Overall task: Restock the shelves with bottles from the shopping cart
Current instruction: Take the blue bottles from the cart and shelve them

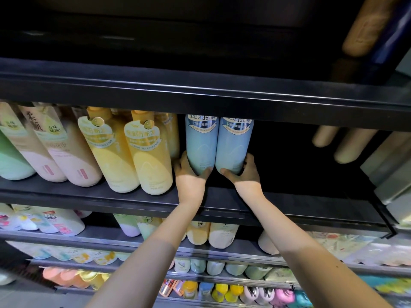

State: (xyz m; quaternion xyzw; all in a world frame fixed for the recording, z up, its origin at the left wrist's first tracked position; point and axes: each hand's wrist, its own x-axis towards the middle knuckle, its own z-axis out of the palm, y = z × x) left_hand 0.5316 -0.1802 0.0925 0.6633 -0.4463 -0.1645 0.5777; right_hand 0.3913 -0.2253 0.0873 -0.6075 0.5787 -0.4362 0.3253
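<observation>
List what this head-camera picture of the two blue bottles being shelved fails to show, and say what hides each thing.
- Caps of the two blue bottles: hidden behind the upper shelf edge, head view.
- Left hand fingers: behind the left bottle.
- Shopping cart: outside the frame.
- Small label print: too blurred to read.
- Dark gap right of the bottles: too dim to see into.

Blue bottles' [219, 141] tops behind shelf edge [200, 103]

two blue bottles [219, 143] | upright, touching | dark shelf [289, 207] | caps hidden
</observation>
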